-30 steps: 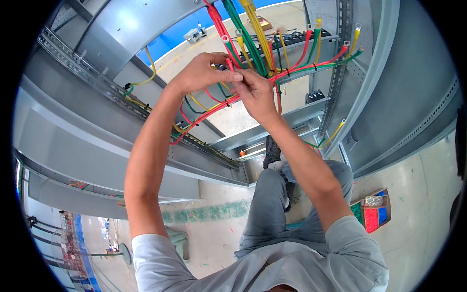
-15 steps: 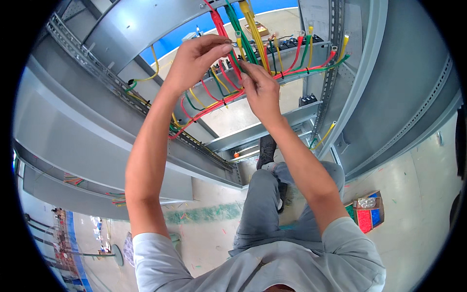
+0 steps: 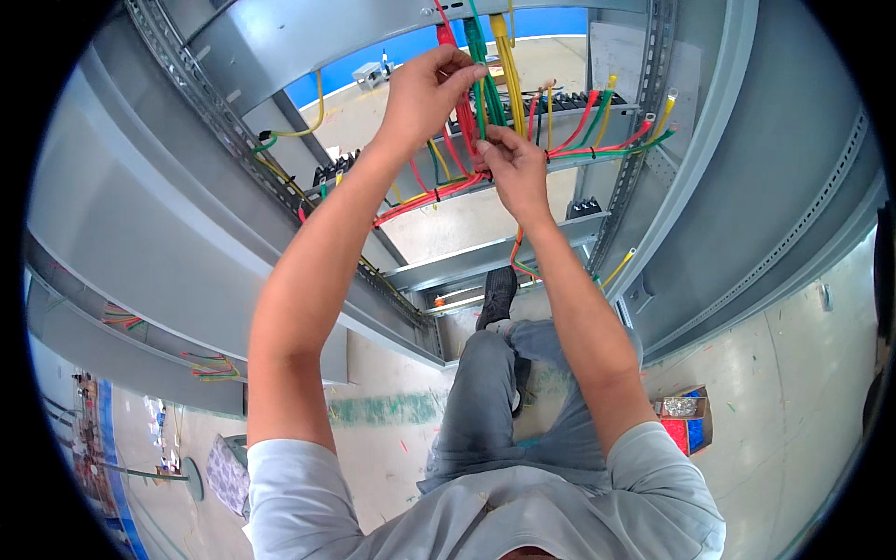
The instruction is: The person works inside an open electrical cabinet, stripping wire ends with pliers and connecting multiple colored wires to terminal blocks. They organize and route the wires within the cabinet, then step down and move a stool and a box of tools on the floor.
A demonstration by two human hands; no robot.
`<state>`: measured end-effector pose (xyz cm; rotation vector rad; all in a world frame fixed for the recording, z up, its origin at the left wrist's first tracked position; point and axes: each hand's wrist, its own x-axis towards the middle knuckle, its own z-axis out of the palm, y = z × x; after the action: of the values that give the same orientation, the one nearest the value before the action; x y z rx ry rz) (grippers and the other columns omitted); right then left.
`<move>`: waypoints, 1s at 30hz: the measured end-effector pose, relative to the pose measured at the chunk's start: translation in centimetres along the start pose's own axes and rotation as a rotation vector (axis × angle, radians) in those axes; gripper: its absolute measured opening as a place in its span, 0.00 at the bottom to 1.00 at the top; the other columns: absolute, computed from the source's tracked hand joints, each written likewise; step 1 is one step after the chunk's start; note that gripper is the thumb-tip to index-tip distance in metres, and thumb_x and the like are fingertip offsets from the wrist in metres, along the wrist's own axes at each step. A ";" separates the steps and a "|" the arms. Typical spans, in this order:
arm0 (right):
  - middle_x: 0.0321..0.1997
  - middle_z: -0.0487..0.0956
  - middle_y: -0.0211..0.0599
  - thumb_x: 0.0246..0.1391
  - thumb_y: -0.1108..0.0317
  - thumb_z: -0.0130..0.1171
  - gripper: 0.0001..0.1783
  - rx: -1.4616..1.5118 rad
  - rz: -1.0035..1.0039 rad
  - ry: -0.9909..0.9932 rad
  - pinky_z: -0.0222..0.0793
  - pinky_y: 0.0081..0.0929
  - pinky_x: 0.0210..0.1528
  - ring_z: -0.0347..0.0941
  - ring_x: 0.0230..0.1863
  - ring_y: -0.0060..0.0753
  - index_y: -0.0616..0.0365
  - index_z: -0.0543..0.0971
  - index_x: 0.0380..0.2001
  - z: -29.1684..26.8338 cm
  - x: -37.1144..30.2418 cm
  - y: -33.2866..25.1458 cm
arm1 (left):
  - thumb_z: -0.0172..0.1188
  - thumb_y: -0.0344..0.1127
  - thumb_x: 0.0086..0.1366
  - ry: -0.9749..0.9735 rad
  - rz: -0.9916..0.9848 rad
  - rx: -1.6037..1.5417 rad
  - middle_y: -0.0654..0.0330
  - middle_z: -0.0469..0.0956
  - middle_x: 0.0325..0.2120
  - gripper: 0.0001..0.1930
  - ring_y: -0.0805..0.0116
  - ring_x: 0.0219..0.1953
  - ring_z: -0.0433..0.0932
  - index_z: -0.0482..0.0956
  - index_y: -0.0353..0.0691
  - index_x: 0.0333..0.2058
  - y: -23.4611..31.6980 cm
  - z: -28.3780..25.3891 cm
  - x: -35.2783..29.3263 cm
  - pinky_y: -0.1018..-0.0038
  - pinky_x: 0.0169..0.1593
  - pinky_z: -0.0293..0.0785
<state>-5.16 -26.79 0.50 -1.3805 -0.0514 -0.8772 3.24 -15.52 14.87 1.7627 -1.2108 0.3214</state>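
Note:
My left hand (image 3: 425, 98) is raised in front of the wire bundles, thumb and fingers pinched at the upper part of a green wire (image 3: 481, 114). Lower down, my right hand (image 3: 516, 173) closes its fingertips on the same wire, beside the red bundle. Behind the hands hang a red wire bundle (image 3: 464, 119), a thick green bundle (image 3: 492, 98) and a yellow bundle (image 3: 510, 70). Red branch wires (image 3: 434, 196) run sideways from the bundles, tied together. What exactly lies between the fingertips is partly hidden.
Grey cabinet panels (image 3: 728, 187) rise on both sides, with a slotted rail (image 3: 644, 121) at the right. Lugged wire ends (image 3: 649, 119) stick out near it. A crossbar (image 3: 490, 252) spans below. On the floor at the right sits a box of coloured small parts (image 3: 686, 420).
The whole view has shifted, so cabinet and bundles appear further right. My right hand has come a little lower along the wire. A red and green wire now shows hanging below it.

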 end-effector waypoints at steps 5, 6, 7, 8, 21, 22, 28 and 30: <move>0.41 0.85 0.42 0.65 0.75 0.61 0.17 0.131 0.002 -0.003 0.81 0.25 0.42 0.83 0.38 0.27 0.73 0.78 0.54 0.5 -0.1 0.2 | 0.70 0.35 0.66 0.227 0.393 0.384 0.56 0.82 0.32 0.10 0.65 0.33 0.83 0.84 0.34 0.39 -1.0 0.1 -0.6 0.70 0.37 0.77; 0.41 0.85 0.41 0.65 0.75 0.61 0.17 0.137 0.000 0.003 0.81 0.25 0.42 0.83 0.38 0.26 0.73 0.79 0.54 0.5 -0.1 0.2 | 0.70 0.35 0.66 0.263 0.459 0.415 0.56 0.82 0.33 0.10 0.64 0.32 0.83 0.84 0.34 0.39 -1.0 0.2 -0.6 0.70 0.37 0.77; 0.42 0.85 0.41 0.65 0.75 0.61 0.17 0.142 -0.002 0.009 0.80 0.24 0.42 0.83 0.37 0.25 0.73 0.79 0.54 0.6 -0.2 0.2 | 0.69 0.33 0.65 0.245 0.423 0.447 0.56 0.82 0.35 0.08 0.60 0.36 0.83 0.85 0.36 0.40 -1.0 0.3 -0.8 0.68 0.40 0.78; 0.42 0.85 0.40 0.65 0.75 0.61 0.17 0.147 -0.005 0.015 0.79 0.23 0.42 0.82 0.37 0.24 0.73 0.79 0.54 0.6 -0.2 0.3 | 0.69 0.32 0.65 0.242 0.467 0.497 0.56 0.82 0.36 0.08 0.59 0.38 0.83 0.85 0.36 0.41 -1.0 0.3 -1.0 0.67 0.41 0.78; 0.38 0.86 0.38 0.64 0.75 0.62 0.14 0.191 -0.083 0.085 0.79 0.23 0.39 0.83 0.36 0.23 0.70 0.81 0.50 0.8 -0.7 1.2 | 0.67 0.37 0.54 -0.061 0.616 0.846 0.48 0.76 0.58 0.22 0.44 0.63 0.70 0.83 0.34 0.47 0.2 -0.4 -1.3 0.52 0.65 0.67; 0.38 0.86 0.38 0.64 0.75 0.62 0.14 0.192 -0.092 0.086 0.79 0.23 0.39 0.83 0.36 0.24 0.70 0.81 0.50 0.7 -0.7 1.3 | 0.67 0.37 0.54 -0.082 0.609 0.847 0.48 0.76 0.59 0.22 0.44 0.63 0.69 0.84 0.34 0.48 0.3 -0.4 -1.2 0.52 0.66 0.66; 0.41 0.85 0.38 0.64 0.75 0.62 0.13 0.233 -0.113 0.098 0.79 0.22 0.40 0.83 0.36 0.24 0.70 0.82 0.50 0.8 -1.0 1.4 | 0.68 0.40 0.52 -0.115 0.605 0.830 0.48 0.75 0.58 0.20 0.38 0.65 0.65 0.86 0.37 0.43 -1.0 -0.2 -0.9 0.45 0.68 0.62; 0.41 0.85 0.38 0.64 0.75 0.62 0.13 0.236 -0.118 0.098 0.79 0.22 0.40 0.83 0.36 0.24 0.69 0.82 0.50 0.9 -1.1 1.4 | 0.67 0.41 0.53 -0.169 0.604 0.876 0.48 0.75 0.58 0.19 0.37 0.66 0.65 0.86 0.36 0.41 -0.7 -0.4 -0.9 0.42 0.68 0.59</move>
<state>-4.70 -25.59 -1.00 -1.1212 -0.1582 -1.0033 3.44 -14.64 14.09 2.1075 -1.8986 1.2236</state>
